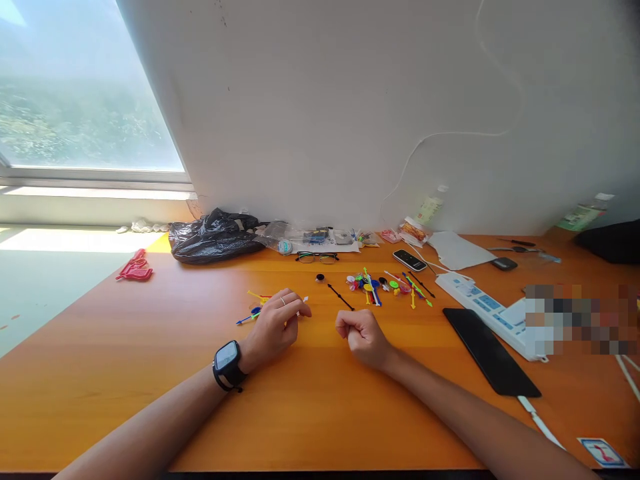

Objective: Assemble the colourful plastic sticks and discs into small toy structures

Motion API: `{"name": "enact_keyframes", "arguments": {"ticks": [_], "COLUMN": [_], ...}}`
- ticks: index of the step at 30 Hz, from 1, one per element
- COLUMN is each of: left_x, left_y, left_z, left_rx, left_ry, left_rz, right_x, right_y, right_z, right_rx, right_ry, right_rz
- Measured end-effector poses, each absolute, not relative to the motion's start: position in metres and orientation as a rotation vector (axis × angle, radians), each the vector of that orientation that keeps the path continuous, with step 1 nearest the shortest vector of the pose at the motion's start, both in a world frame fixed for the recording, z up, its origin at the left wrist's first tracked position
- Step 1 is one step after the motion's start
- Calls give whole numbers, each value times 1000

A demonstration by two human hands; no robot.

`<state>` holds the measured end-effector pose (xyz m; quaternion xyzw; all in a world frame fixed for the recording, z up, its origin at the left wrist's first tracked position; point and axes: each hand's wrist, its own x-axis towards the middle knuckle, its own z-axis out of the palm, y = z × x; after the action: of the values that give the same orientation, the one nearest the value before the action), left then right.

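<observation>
My left hand (pixel 275 323), with a ring and a wrist watch (pixel 228 363), rests on the orange table (pixel 150 347). Its fingers are curled over a thin white stick (pixel 303 303). Blue and yellow plastic sticks (pixel 254 312) lie just to its left. My right hand (pixel 361 337) lies on the table in a loose fist; nothing shows in it. A black stick (pixel 340 296) lies just beyond it. A heap of coloured plastic sticks and discs (pixel 385 285) sits farther back.
A black phone (pixel 490 350) and a white power strip (pixel 487 310) lie to the right. A black plastic bag (pixel 215 235), glasses (pixel 317 257), a small remote (pixel 409 260) and packets line the wall. A red object (pixel 134 268) lies at the left edge.
</observation>
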<state>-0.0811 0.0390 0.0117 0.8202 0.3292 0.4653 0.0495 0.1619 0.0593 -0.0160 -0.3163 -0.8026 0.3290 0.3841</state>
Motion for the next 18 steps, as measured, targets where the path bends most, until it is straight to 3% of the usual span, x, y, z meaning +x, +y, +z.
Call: {"name": "enact_keyframes", "arguments": {"ticks": [6,18], "left_x": [-85,-84], "left_y": [42,38], "left_z": [11,21], "left_rx": [2430,2498], "left_ry": [1073,1214], "left_rz": [1511,1279], "right_x": [160,159], "right_y": [65,69], "right_z": [-18,-2], "right_rx": [-755,-775], "right_ry": [-2193,-2006], "right_rz": [651,447]}}
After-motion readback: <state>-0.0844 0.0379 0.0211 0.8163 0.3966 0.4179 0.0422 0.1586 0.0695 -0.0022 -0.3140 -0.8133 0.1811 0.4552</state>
